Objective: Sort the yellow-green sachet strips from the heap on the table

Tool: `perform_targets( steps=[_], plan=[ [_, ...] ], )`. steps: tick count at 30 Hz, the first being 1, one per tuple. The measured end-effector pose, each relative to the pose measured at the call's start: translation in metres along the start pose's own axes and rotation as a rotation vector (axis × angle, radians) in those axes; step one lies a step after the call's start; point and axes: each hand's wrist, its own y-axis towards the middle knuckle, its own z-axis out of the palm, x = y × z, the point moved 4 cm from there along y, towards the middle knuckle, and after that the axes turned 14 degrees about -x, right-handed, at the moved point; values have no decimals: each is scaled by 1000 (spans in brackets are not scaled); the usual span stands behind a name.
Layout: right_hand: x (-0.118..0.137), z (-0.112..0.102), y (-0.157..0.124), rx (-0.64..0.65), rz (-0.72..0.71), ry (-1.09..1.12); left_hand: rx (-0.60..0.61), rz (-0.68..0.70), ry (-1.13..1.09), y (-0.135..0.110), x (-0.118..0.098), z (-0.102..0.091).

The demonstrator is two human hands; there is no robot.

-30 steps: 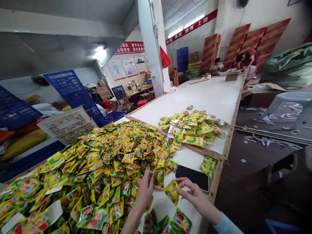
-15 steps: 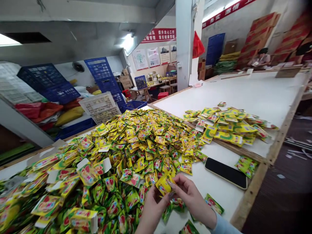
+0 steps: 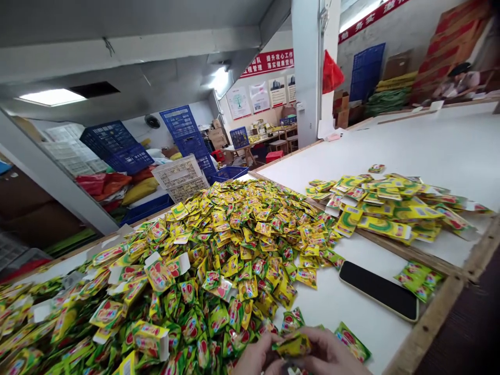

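At the bottom centre of the frame, the left hand and right hand shared a grip, pinched around a yellow packet. A heap of packets covered the tabletop from lower left to centre; a phone lay lower right, below piled boxes.

Light panel glowing up left, pale pillar rising ahead of me, red banner above the posters, round fan on the wall, dark floor down right.
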Motion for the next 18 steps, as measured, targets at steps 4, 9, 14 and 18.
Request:
perform_targets(
  steps=[4,9,14,18],
  plan=[
    [5,-45,9,-132,-233,-537,-112,173,443,23,-33,-77],
    [-17,-81,24,-144,-566,-1418,23,132,1126,66,-34,-147],
    [-44,-66,21,-132,-655,-1656,73,100,1312,90,-29,-131],
    [-44,-68,20,-162,-570,-1646,59,100,1390,91,-32,-120]
  ],
)
